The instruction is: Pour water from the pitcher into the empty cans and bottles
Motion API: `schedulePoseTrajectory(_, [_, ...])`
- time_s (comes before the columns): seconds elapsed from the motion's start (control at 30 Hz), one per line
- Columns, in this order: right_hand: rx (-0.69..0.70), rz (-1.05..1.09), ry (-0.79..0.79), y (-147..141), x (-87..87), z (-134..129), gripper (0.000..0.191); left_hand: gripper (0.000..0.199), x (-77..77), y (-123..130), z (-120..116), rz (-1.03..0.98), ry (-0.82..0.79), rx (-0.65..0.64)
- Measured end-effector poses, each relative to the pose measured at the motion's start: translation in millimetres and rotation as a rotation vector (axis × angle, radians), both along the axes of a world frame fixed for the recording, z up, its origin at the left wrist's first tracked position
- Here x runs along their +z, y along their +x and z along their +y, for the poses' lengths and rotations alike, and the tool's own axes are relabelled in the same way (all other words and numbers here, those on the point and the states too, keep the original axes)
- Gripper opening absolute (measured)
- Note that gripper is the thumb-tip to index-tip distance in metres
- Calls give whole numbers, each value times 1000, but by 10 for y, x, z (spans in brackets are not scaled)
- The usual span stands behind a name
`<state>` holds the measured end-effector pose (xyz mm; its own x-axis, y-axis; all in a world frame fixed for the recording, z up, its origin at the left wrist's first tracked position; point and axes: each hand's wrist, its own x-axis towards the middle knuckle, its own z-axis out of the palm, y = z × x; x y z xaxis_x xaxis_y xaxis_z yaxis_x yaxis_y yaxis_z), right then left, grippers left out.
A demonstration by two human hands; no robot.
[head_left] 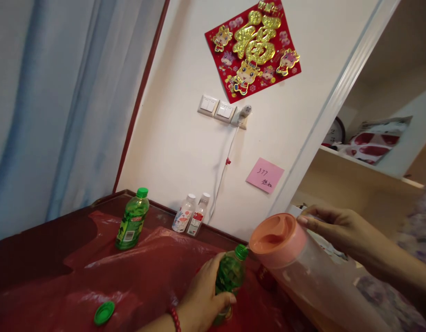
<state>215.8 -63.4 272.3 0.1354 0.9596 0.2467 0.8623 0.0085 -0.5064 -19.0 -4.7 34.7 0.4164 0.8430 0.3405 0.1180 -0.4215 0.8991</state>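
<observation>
My left hand [206, 293], with a red bead bracelet at the wrist, is wrapped round a green plastic bottle [230, 272] that stands slightly tilted. At the right, my right hand [332, 228] grips the rim of a translucent plastic jug [323, 286] with its thumb and fingers. The jug has an orange-pink lid [277, 240] and is tipped left, its spout close against the bottle's green mouth. Whether liquid flows there is too small to tell. A loose green cap [104, 313] lies on the red table cover [157, 276], left of my left hand.
Another green bottle [133, 219], capped, stands farther back on the left. Two small white-capped bottles [184, 213] are by the wall, near a white cord [221, 177]. Blue curtains [61, 101] hang at left. Shelves [365, 161] are on the right, behind the jug.
</observation>
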Motion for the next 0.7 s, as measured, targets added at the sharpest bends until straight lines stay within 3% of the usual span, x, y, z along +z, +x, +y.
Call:
schedulePoseTrajectory(0.4, [13, 38, 49, -19, 15, -25, 48, 78, -18, 11, 9, -18, -14, 1])
schedulePoseTrajectory(0.7, [120, 51, 96, -78, -6, 3, 36, 80, -18, 14, 14, -15, -21, -10])
